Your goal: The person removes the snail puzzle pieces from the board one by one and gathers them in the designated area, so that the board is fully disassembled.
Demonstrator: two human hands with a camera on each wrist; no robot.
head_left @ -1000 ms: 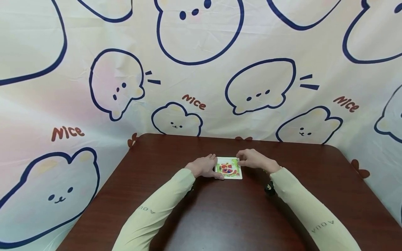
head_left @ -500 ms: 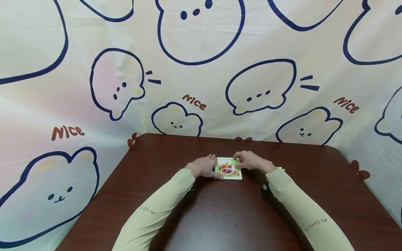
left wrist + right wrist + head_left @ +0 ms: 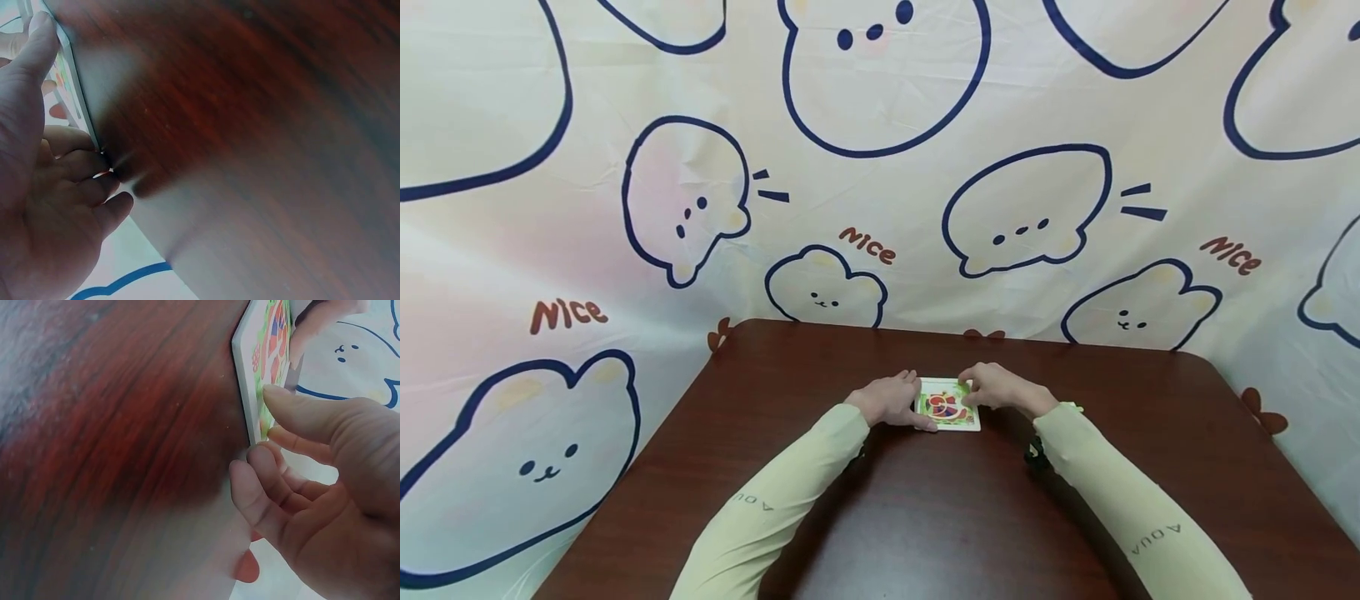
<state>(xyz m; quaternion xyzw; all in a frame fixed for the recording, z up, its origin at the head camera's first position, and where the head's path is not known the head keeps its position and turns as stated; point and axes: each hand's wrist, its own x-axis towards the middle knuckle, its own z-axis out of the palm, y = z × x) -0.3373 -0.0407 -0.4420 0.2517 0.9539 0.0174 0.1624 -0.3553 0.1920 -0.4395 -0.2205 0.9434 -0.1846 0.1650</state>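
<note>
A thin square picture board [image 3: 946, 408] with a white border and a green, red and purple print lies flat on the table. At its left side my left hand [image 3: 891, 398] holds it, the thumb lying along the near left corner. In the left wrist view, the fingers of that hand [image 3: 56, 181] bend against the board's edge. My right hand [image 3: 1000, 387] is over the board's far right part, thumb and index fingertips touching the green print. The right wrist view shows that hand [image 3: 331, 481] with curled fingers beside the board's edge; whether a loose piece is between them cannot be seen.
The brown wooden table [image 3: 880, 517] extends around the board, its far edge against a pale curtain [image 3: 865, 192] printed with blue-outlined cartoon animals. A dark wristband item [image 3: 1036, 454] shows under the right wrist.
My right hand has moved slightly left, further onto the board's right part, and then stayed there. The left hand and the board have kept their places; the head view has shifted slightly.
</note>
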